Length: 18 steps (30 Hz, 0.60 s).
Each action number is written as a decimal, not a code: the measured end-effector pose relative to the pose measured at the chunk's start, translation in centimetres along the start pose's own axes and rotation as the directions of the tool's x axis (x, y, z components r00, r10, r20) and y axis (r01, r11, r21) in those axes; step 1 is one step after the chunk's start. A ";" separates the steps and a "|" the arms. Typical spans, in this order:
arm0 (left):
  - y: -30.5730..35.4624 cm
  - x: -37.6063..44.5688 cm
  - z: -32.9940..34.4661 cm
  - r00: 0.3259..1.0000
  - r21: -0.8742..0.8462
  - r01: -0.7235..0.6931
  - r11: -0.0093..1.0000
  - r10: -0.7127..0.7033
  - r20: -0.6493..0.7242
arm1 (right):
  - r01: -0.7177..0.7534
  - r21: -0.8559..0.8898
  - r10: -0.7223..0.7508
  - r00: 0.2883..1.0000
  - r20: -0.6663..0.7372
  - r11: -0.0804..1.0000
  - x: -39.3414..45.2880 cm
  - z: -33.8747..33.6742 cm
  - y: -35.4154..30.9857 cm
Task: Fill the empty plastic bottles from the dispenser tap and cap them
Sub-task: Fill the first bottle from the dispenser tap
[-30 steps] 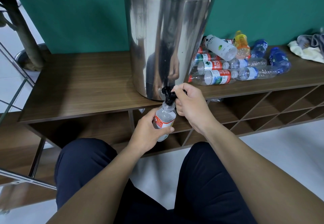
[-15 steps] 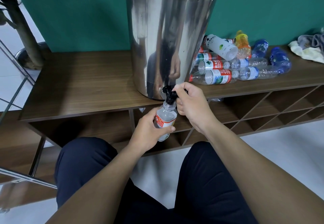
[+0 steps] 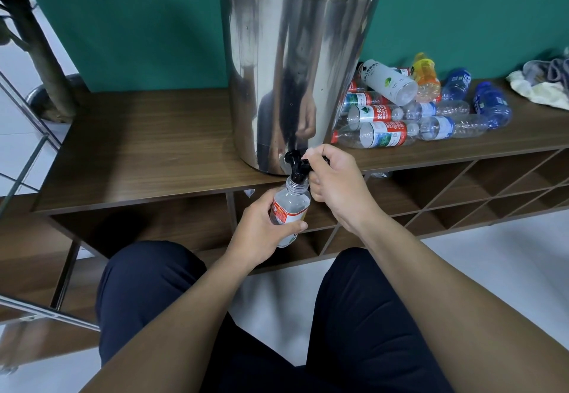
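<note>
backdrop: green wall behind a brown wooden worktop [image 3: 147, 149] with open cubbies below.
dispenser: steel dispenser [image 3: 295, 78] upright on worktop; black tap [image 3: 296, 166] at its base, over the front edge.
bottle: clear bottle [image 3: 289, 208], red-white label, mouth right under the tap.
left hand [image 3: 261, 235]: grip curled round bottle body.
right hand [image 3: 335, 186]: grip pinching the tap lever.
spares: empty bottles [image 3: 409, 109] lying heaped right of dispenser.
far right: crumpled cloths [image 3: 542, 84].
</note>
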<state>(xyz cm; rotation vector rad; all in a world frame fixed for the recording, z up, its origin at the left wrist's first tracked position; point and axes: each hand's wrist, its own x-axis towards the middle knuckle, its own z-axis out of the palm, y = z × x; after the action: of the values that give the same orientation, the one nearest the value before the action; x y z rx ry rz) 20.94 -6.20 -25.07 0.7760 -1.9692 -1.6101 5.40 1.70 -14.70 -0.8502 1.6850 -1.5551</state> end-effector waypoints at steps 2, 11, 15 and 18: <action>0.1 -0.1 0.0 1.000 0.012 -0.003 1.000 0.003 0.003 | -0.002 0.001 0.002 1.000 -0.004 1.000 0.0 0.0 0.0; 0.4 -0.1 0.0 1.000 -0.004 0.000 1.000 0.000 -0.005 | -0.004 0.018 0.004 1.000 -0.007 1.000 0.0 0.1 0.0; 0.4 -0.2 0.0 1.000 -0.003 0.000 1.000 0.000 -0.008 | -0.007 0.013 0.007 1.000 -0.011 1.000 0.0 0.2 0.0; 0.3 -0.1 0.0 1.000 0.004 -0.005 1.000 0.005 -0.009 | -0.007 0.012 0.007 1.000 -0.011 1.000 0.0 0.2 0.0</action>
<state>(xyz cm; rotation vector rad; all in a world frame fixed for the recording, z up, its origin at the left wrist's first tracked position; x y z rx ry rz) 21.03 -6.10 -24.74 0.7784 -1.9674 -1.5971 5.56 1.57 -14.71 -0.8300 1.6827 -1.5667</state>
